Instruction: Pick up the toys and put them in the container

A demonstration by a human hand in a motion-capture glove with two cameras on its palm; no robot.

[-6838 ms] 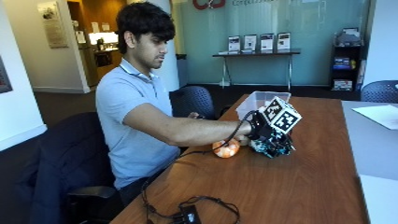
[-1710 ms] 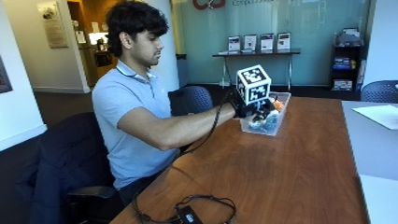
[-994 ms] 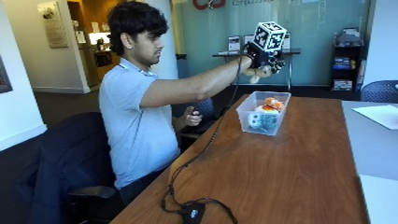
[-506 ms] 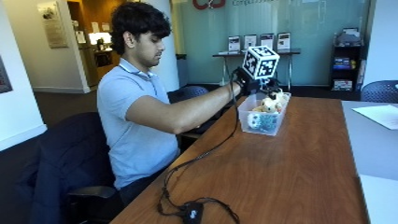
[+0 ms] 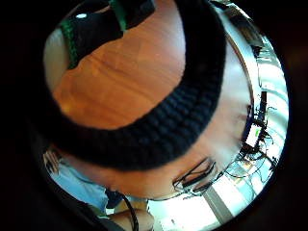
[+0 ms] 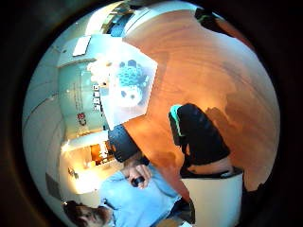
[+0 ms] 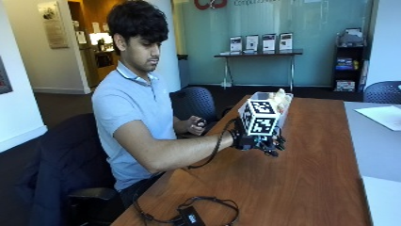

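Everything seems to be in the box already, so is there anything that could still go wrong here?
Possibly. The container looks full, with a toy poking above its rim, so it might tumble out if bumped. The gloved right hand hovers just above the table beside the container, and its trailing cable could perhaps snag something.

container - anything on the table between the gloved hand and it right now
Nothing visible does. In the outside view the right hand hovers over bare wooden table, just in front of the clear container. The thumb side palm view shows the container, with toys inside, and only bare wood between it and the palm.
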